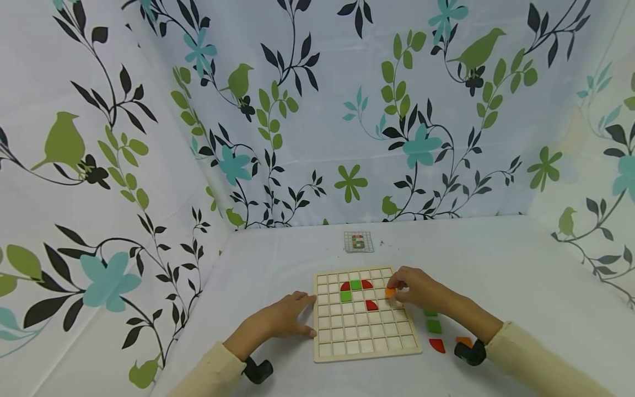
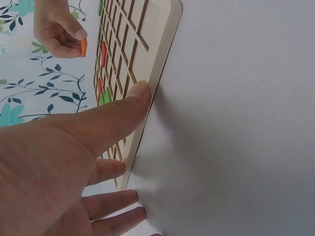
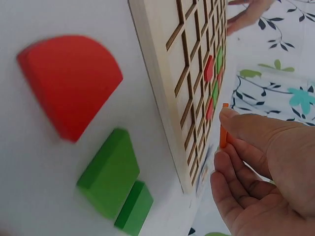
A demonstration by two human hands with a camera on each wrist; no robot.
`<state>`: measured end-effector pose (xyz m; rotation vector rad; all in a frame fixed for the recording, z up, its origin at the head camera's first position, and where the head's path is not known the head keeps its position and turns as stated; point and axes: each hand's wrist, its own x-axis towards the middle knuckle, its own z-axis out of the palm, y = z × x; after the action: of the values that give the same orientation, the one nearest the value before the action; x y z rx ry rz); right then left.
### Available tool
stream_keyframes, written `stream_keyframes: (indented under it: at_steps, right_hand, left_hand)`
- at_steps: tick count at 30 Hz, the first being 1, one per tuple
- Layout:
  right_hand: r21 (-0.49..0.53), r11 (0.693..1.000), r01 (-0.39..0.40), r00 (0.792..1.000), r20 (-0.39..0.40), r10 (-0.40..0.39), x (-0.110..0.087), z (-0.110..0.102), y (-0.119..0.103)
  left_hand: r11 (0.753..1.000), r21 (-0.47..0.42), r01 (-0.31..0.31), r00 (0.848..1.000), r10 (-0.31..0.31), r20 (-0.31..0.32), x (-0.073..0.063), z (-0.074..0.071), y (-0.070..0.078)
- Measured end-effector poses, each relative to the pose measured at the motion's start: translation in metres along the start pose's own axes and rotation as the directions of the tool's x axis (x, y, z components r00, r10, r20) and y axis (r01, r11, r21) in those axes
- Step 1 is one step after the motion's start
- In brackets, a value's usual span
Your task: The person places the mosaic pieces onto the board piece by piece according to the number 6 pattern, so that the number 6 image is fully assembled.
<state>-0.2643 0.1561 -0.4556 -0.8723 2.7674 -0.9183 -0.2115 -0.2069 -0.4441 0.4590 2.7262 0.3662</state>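
Observation:
A wooden grid board point(image 1: 338, 348) lies on the white table, with red quarter-round pieces point(image 1: 372, 305) and green square tiles point(image 1: 346, 296) set in its cells. My left hand point(image 1: 285, 317) is at the board's left side. In the left wrist view its thumb point(image 2: 139, 91) touches the rim and its fingers are extended. My right hand point(image 1: 420, 288) pinches a small orange tile point(image 1: 390, 293) over the right part of the board. Seen edge-on in the right wrist view, the orange tile point(image 3: 224, 127) is between thumb and fingertips.
Right of the board lie loose green tiles point(image 1: 434, 326), a red quarter-round piece point(image 1: 437, 345) and an orange piece point(image 1: 464, 341), partly behind the right wrist camera point(image 1: 470, 353). A small printed pattern card point(image 1: 359, 241) lies behind the board. Leaf-patterned cloth point(image 1: 317, 138) hangs around the table.

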Motion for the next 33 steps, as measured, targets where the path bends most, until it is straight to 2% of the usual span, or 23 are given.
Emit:
stream_keyframes:
  at_steps: [5, 11, 26, 33]
  right_hand:
    - [0.026, 0.999, -0.032, 0.999, 0.025, 0.032, 0.006, 0.008, -0.009]
    - [0.021, 1.0, 0.005, 0.999, 0.046, -0.006, 0.012, 0.014, -0.018]
    - [0.008, 0.999, 0.043, 0.992, 0.115, -0.044, 0.023, 0.028, -0.04]
    - [-0.074, 0.994, 0.076, 0.989, 0.133, -0.066, 0.028, 0.034, -0.045]
  left_hand:
    - [1.0, -0.01, 0.002, 1.0, -0.002, -0.002, 0.0, 0.001, -0.001]
    - [1.0, -0.008, -0.002, 1.0, 0.002, -0.005, -0.002, 0.0, 0.0]
    - [1.0, -0.014, -0.003, 1.0, 0.003, -0.005, -0.005, -0.004, 0.005]
    - [1.0, -0.014, 0.001, 1.0, -0.002, -0.008, -0.002, -0.001, 0.002]
